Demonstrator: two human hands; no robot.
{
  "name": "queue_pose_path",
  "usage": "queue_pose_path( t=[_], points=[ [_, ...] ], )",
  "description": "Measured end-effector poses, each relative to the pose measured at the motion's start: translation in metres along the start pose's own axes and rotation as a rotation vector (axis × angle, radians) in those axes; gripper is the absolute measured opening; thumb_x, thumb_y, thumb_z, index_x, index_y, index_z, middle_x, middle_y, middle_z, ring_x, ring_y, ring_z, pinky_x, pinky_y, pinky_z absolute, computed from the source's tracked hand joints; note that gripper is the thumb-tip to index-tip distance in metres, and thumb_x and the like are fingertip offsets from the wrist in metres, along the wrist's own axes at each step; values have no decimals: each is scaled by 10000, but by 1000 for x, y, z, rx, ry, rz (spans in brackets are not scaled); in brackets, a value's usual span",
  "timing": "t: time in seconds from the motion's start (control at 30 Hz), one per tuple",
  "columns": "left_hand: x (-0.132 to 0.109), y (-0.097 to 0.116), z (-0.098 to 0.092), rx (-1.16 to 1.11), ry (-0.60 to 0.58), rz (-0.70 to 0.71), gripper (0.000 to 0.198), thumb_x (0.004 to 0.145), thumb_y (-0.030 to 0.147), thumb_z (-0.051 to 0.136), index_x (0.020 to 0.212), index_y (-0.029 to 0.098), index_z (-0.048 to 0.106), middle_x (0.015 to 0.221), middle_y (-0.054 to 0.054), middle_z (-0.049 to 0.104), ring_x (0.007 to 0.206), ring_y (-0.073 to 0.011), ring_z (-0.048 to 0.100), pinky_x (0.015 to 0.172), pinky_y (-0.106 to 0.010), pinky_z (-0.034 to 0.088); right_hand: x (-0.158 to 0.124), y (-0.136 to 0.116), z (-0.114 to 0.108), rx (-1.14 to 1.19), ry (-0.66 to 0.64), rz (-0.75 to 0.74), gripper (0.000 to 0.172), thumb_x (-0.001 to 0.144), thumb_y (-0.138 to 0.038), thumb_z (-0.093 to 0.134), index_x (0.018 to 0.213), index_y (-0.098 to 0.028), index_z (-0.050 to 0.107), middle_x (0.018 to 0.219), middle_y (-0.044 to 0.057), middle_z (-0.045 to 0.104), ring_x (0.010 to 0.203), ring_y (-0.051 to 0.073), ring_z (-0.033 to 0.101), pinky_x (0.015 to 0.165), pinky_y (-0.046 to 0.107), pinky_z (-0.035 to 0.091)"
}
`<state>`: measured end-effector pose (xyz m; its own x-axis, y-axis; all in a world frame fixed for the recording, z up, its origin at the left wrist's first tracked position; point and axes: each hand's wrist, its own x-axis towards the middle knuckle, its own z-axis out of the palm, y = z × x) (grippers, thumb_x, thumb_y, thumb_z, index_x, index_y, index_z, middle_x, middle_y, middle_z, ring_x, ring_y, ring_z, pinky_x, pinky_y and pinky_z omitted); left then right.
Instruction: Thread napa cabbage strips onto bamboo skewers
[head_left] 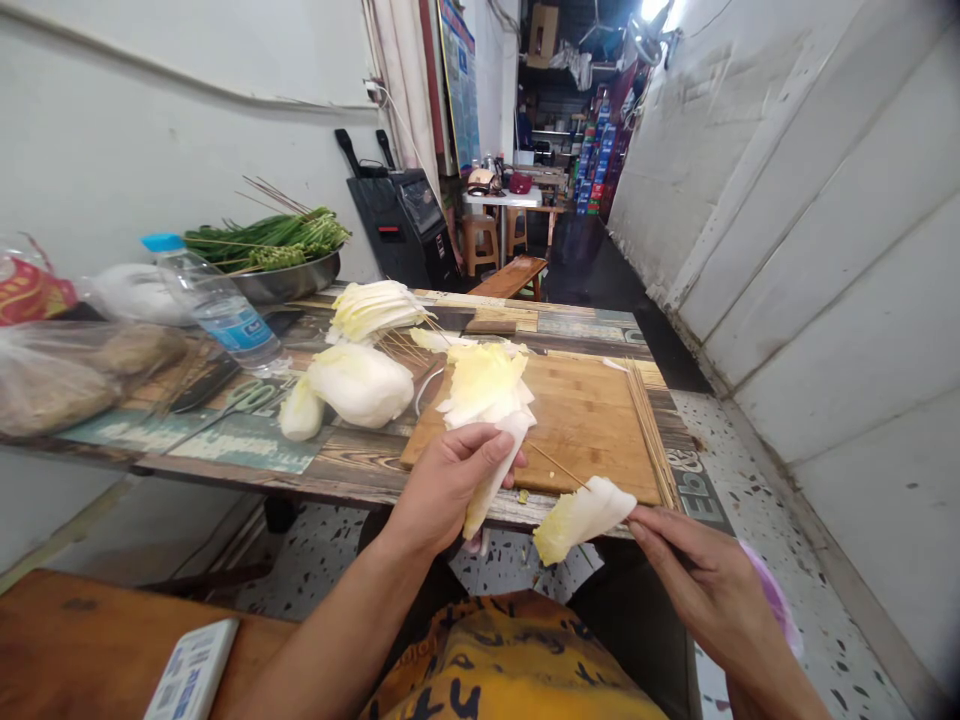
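Note:
My left hand [457, 485] pinches a white-and-yellow napa cabbage leaf [495, 475] in front of the cutting board [577, 420]. A bamboo skewer [559, 465] runs through another cabbage leaf [589, 515], its thin end pointing at the leaf in my left hand. My right hand [690, 560] is closed at the near end of that leaf, with the skewer between its fingers; its grip hides the skewer's other end. Loose cabbage leaves [487, 380] lie piled on the board's left side. Bare skewers [651, 430] lie along its right edge.
Left of the board are a whole napa cabbage [364, 385], a smaller cabbage piece [301, 410], and a stack of leaves on skewers [379, 310]. Beyond them stand scissors [251, 397], a water bottle [225, 310], plastic bags [82, 375] and a metal bowl [289, 280] of greens.

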<state>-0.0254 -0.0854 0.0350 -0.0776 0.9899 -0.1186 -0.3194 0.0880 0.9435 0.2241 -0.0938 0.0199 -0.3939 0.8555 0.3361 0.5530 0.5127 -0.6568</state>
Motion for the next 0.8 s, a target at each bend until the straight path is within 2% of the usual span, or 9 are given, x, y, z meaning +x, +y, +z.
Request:
queue_pose_path(
  t=[0.37,0.8],
  points=[
    [-1,-4,-2,90,-41,-14,274,706,413,739,700,142,697,590,-8,630,481,-65,472,474,-185,357,-1,1,-1,-12,2,7,266,921,-273,492,1046,-215,720,962,63,744,798,187,699,691,257,550],
    [3,-7,0,65,-82,-50,262,660,389,776,679,137,710,620,-21,658,503,-68,505,488,-180,365,2,-2,2,45,-23,5,277,922,-240,487,1086,-210,708,996,68,745,838,183,700,710,239,535]
  ],
)
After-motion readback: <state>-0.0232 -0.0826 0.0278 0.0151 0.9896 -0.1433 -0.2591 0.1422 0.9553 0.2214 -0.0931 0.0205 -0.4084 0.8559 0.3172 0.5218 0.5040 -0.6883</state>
